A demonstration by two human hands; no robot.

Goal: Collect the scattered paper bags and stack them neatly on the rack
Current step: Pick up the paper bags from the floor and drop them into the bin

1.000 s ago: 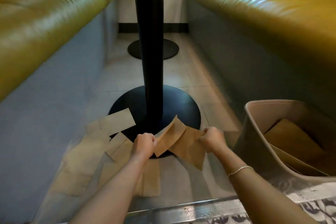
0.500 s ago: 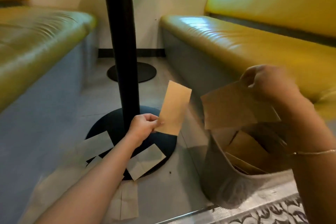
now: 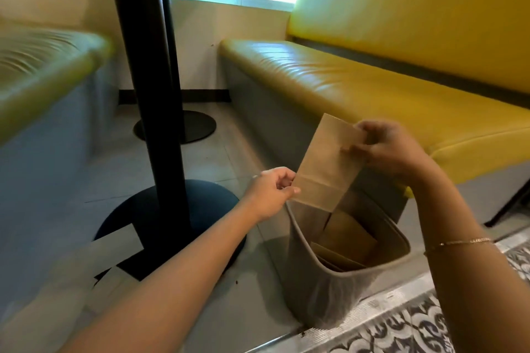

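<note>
A flat brown paper bag [image 3: 324,163] hangs upright over a beige fabric basket [image 3: 329,295] on the floor. My left hand [image 3: 272,192] pinches its lower left corner. My right hand [image 3: 387,149] grips its upper right edge. Inside the basket lie several more flat paper bags [image 3: 347,238]. A few bags [image 3: 114,249] lie scattered on the floor at the lower left, partly over the black table base [image 3: 172,209].
A black table pole [image 3: 143,80] rises left of centre, with a second round base [image 3: 198,126] behind it. Yellow benches [image 3: 372,89] flank the floor on both sides. A metal floor strip and patterned tiles [image 3: 401,324] run along the near right.
My hands lifted bags from the floor near the table base and swung right. Each hand held its own bag; now both hold one upright bag over the basket.
</note>
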